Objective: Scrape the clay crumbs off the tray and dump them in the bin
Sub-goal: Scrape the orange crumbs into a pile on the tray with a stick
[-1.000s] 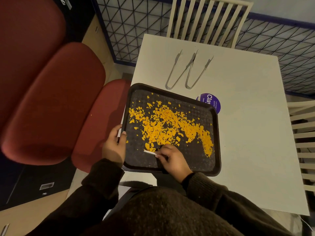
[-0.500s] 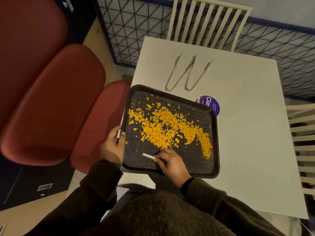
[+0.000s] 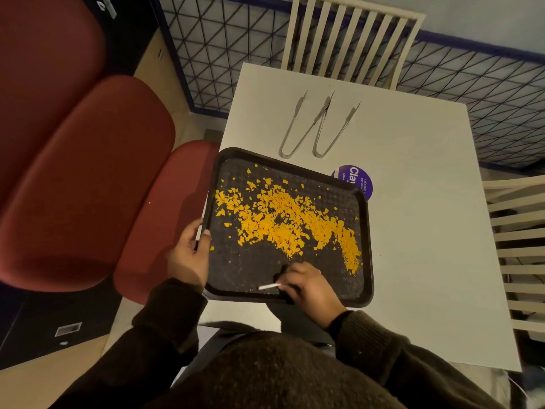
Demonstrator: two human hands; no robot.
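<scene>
A dark textured tray sits at the near left corner of the white table, overhanging its left edge. Orange clay crumbs spread across its middle and trail toward its right side. My left hand grips the tray's left rim, thumb on top. My right hand rests on the tray's near part, below the crumbs, and holds a thin white scraper whose edge points left on the tray floor. No bin is in view.
Two metal tongs lie on the white table beyond the tray. A purple round sticker peeks out behind the tray's far rim. Red padded seats stand at the left. White slatted chairs stand at the far and right sides.
My right hand with the scraper has drawn back toward the tray's near rim, away from the crumbs. The left hand keeps its hold on the rim.
</scene>
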